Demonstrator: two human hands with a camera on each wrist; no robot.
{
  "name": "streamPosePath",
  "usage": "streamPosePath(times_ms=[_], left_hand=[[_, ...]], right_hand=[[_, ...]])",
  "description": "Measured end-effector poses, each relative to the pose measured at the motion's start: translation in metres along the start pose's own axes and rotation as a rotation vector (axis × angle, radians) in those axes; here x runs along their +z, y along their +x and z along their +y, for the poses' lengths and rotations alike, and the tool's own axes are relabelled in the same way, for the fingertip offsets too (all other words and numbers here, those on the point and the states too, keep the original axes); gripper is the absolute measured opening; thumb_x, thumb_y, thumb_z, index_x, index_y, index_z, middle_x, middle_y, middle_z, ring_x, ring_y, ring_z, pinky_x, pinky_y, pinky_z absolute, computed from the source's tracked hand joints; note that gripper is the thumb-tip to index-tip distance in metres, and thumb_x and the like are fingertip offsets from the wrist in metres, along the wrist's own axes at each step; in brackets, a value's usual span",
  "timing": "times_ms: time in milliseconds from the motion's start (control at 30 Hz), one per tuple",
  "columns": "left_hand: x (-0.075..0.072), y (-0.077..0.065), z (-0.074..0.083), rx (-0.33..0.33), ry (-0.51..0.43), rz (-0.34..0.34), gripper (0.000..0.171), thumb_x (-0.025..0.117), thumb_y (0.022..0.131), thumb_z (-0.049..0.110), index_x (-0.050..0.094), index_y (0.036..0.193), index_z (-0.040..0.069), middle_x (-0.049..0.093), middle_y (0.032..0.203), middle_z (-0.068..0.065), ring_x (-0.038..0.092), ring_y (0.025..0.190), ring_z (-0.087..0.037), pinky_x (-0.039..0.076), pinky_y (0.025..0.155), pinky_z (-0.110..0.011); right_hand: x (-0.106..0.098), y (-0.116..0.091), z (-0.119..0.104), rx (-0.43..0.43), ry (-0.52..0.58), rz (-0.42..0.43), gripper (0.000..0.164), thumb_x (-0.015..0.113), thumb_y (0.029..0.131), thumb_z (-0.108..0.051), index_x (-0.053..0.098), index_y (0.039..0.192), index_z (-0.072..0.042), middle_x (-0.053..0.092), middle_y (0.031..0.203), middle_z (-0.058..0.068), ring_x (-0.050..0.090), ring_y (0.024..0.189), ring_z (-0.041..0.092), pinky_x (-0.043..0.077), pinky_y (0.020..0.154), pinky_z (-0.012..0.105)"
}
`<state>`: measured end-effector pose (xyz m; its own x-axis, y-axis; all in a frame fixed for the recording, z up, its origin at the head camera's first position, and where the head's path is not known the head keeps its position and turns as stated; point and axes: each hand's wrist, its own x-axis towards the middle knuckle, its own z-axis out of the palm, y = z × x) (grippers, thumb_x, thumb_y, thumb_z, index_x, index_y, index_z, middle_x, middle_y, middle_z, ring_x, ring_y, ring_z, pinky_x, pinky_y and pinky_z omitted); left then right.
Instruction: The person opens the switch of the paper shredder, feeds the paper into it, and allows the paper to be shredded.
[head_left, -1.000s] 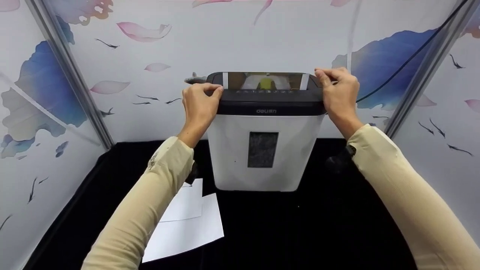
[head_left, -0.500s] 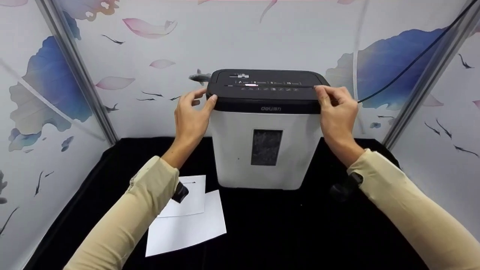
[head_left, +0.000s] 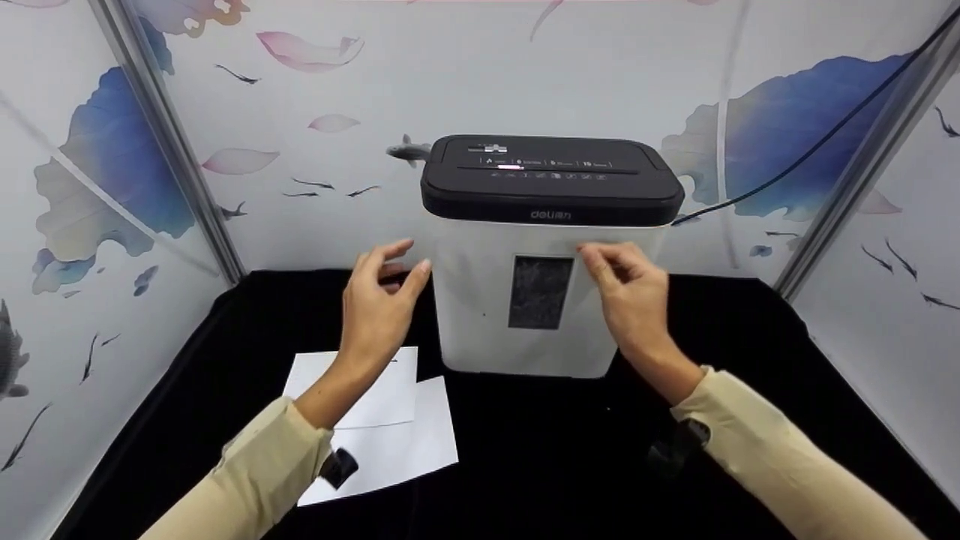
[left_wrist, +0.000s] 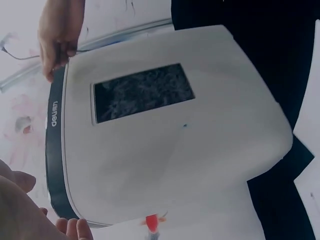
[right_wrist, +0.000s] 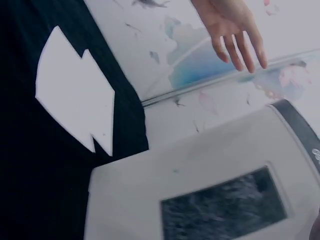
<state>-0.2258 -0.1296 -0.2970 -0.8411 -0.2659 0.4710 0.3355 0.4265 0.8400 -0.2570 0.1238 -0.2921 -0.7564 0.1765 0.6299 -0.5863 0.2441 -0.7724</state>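
A paper shredder (head_left: 480,300) with a white bin, dark window and black top (head_left: 540,187) stands ahead in the head view. No paper shows above its slot. My left hand (head_left: 379,307) is off the bin's left side, fingers bent and thumb apart, holding nothing. In front of the bin's right half, my right hand (head_left: 634,296) has its thumb near its curled fingers and nothing visible between them. White paper sheets (head_left: 420,442) lie overlapping under my left wrist. The left wrist view has the shredder's front (left_wrist: 165,150) between both hands; the right wrist view catches its window (right_wrist: 225,210).
A black cloth (head_left: 525,465) covers the table. Printed white panels (head_left: 525,75) in metal frames (head_left: 172,150) enclose the back and sides. A black cable (head_left: 817,157) runs from behind the shredder up to the right.
The sheet between my hands has gone down into the shredder's slot. Both hands have left the shredder's top and dropped toward me, the right one also moving left.
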Motion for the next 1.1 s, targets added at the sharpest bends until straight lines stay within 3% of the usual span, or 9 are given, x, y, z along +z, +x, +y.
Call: streamPosePath(times_ms=[100,167,367,500,700,967,1100], left_hand=[[-0.008,-0.012,-0.008,-0.021,-0.054,-0.032,0.036,0.065,0.084,0.03,0.06,0.117,0.016,0.058,0.116,-0.002,0.056,0.105,-0.016,0.049,0.088,-0.031],[-0.014,-0.018,-0.013,-0.066,-0.102,-0.058,0.034,0.066,0.085,0.028,0.06,0.116,0.015,0.06,0.115,-0.002,0.057,0.105,-0.016,0.049,0.089,-0.031],[-0.042,-0.042,-0.039,-0.249,-0.14,-0.082,0.031,0.065,0.085,0.02,0.061,0.116,0.014,0.063,0.114,-0.004,0.06,0.1,-0.011,0.048,0.085,-0.02],[-0.058,-0.059,-0.059,-0.325,-0.074,-0.087,0.032,0.064,0.086,0.02,0.06,0.117,0.013,0.061,0.117,-0.008,0.06,0.102,-0.014,0.05,0.083,-0.021],[-0.077,-0.087,-0.083,-0.401,0.104,-0.131,0.036,0.063,0.087,0.023,0.057,0.121,0.013,0.059,0.123,-0.009,0.058,0.109,-0.022,0.049,0.09,-0.034],[-0.094,-0.115,-0.113,-0.441,0.178,-0.154,0.041,0.065,0.086,0.024,0.057,0.12,0.004,0.06,0.118,-0.018,0.064,0.094,-0.017,0.052,0.072,-0.019],[-0.1,-0.125,-0.132,-0.491,0.216,-0.178,0.044,0.067,0.084,0.021,0.056,0.12,-0.002,0.06,0.114,-0.023,0.065,0.088,-0.017,0.053,0.066,-0.02]], right_hand=[[0.006,-0.015,0.005,0.026,-0.012,-0.09,0.013,0.065,0.084,-0.008,0.071,0.089,0.002,0.067,0.088,0.012,0.055,0.073,0.004,0.045,0.065,0.014],[0.009,-0.026,0.004,0.089,-0.031,-0.142,0.013,0.065,0.084,-0.006,0.07,0.09,0.003,0.067,0.091,0.015,0.056,0.074,0.004,0.046,0.065,0.014],[0.021,-0.06,0.034,0.255,-0.071,-0.241,0.014,0.067,0.084,-0.019,0.073,0.092,-0.01,0.069,0.092,0.004,0.059,0.076,0.004,0.047,0.068,0.016],[0.026,-0.08,0.053,0.291,-0.102,-0.301,0.017,0.067,0.083,-0.026,0.072,0.097,-0.017,0.069,0.098,0.001,0.061,0.085,0.009,0.049,0.073,0.018],[0.028,-0.103,0.064,0.347,-0.098,-0.411,0.031,0.066,0.083,-0.033,0.067,0.107,-0.014,0.067,0.105,0.004,0.061,0.094,0.014,0.05,0.079,0.02],[0.031,-0.128,0.073,0.4,-0.055,-0.495,0.04,0.064,0.084,-0.036,0.062,0.114,-0.01,0.066,0.103,0.006,0.062,0.093,0.014,0.05,0.078,0.021],[0.043,-0.138,0.078,0.421,-0.017,-0.519,0.041,0.066,0.083,-0.035,0.062,0.114,-0.008,0.065,0.102,0.008,0.062,0.09,0.015,0.05,0.074,0.021]])
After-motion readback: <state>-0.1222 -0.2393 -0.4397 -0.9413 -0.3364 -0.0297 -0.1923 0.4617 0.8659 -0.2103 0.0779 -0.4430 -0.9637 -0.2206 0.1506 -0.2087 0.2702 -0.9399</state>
